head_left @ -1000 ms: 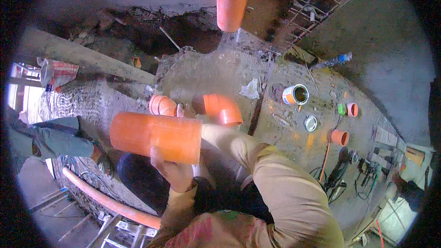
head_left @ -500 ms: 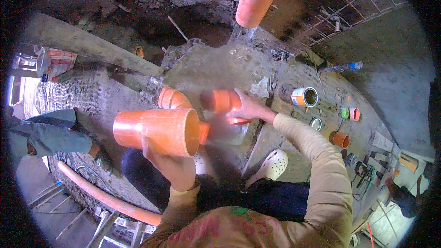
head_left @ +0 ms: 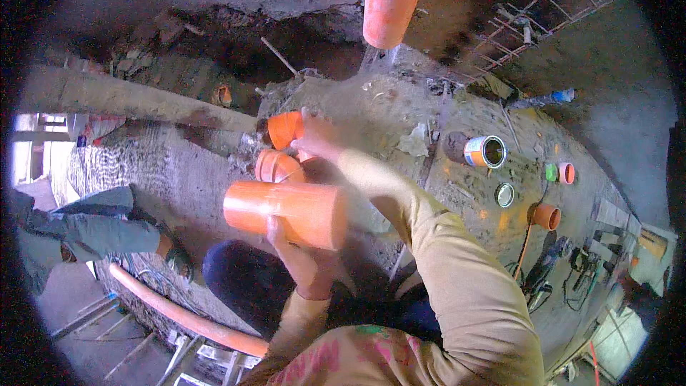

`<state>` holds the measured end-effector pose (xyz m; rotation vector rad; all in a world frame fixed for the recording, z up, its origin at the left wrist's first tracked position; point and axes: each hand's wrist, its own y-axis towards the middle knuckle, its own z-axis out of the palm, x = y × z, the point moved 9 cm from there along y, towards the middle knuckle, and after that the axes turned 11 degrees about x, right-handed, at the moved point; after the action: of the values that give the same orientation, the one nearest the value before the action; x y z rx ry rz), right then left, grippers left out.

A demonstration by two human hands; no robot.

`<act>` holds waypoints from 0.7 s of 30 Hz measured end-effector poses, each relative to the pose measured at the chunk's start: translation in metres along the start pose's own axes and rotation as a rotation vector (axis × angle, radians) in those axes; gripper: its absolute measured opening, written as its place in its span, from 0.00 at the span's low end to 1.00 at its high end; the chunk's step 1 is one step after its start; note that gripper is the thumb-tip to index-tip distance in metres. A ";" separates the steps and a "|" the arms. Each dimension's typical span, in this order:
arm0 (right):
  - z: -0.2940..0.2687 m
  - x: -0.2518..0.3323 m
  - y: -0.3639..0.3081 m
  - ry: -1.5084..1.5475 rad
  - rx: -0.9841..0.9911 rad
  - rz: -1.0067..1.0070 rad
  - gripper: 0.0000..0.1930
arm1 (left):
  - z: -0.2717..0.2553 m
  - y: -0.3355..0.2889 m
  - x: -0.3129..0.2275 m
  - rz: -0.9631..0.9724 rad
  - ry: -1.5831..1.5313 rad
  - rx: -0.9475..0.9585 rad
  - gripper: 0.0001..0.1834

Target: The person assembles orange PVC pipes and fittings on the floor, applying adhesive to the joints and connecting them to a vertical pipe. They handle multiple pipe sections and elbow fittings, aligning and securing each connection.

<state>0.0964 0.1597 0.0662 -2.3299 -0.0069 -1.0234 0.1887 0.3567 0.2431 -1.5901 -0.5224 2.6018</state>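
My left hand (head_left: 304, 261) is closed round a wide, smooth orange pipe coupling (head_left: 282, 213), held sideways above my knees with the thumb along its near side. Farther off, my right hand (head_left: 316, 136), smeared by motion, grips a shorter orange pipe fitting (head_left: 285, 130) at its right end. Between the two, an orange pipe elbow (head_left: 277, 166) shows just beyond the coupling, its lower part hidden. My right forearm covers part of the ground in the middle.
An orange pipe (head_left: 395, 7) comes in at the top. On the right are an open can (head_left: 486, 151), a round lid (head_left: 504, 194), a short orange pipe piece (head_left: 547, 217) and a green-and-orange piece (head_left: 559, 172). Another person's leg (head_left: 107, 232) is at left, near a long orange pipe (head_left: 186, 312).
My right hand has moved left and farther away with the fitting, past the elbow. My left hand and the coupling appear farther right and slightly lower. The view has shifted somewhat.
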 end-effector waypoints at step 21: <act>-0.268 -0.259 -0.368 -0.347 -0.571 0.161 0.18 | 0.058 0.018 0.115 -0.307 -0.226 0.348 0.37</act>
<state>-0.3509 0.3827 0.2225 -2.9386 0.3750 -0.5757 0.0862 0.3496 0.1629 -1.0314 -0.2742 2.4775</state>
